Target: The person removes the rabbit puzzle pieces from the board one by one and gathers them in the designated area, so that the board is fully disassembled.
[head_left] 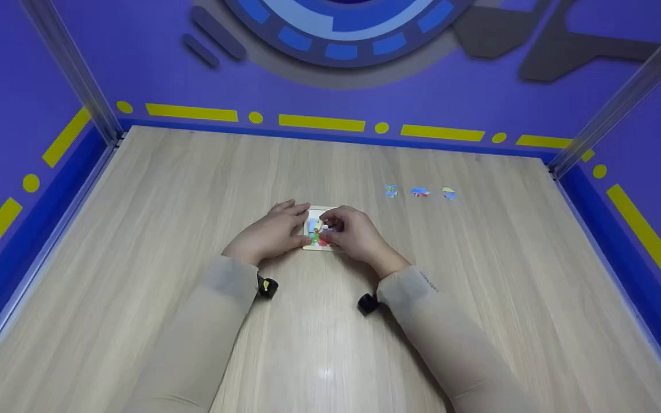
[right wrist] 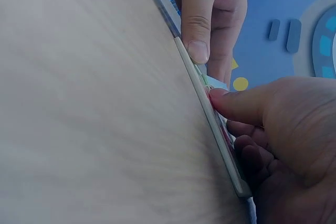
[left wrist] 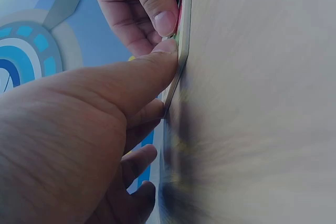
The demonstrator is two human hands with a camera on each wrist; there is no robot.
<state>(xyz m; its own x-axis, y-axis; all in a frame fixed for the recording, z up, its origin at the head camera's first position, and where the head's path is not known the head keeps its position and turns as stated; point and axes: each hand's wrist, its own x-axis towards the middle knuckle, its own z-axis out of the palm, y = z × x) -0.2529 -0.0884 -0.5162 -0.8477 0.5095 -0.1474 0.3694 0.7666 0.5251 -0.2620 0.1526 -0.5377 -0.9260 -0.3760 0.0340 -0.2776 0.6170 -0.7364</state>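
1. Closest to the wearer, two beige sleeves [head_left: 193, 338] angle inward over the wood-grain table [head_left: 307, 344], a black wrist camera [head_left: 267, 287] strapped at each cuff.
2. Beyond the cuffs lies a small framed jigsaw puzzle [head_left: 322, 249], flat on the table between both hands, which mask much of its picture.
3. At its left side, the left hand [head_left: 270, 232] is spread and relaxed, thumb on the near corner, probably bracing the frame against sliding.
4. Over its right part, the right hand [head_left: 359, 232] has curled fingers and a lowered thumb; whether it pinches a piece cannot be told.
5. Farther right, three loose jigsaw pieces [head_left: 420, 191] sit apart in a row, likely spaced for easy picking.
6. Behind, a purple wall [head_left: 152, 74] bounds the table.
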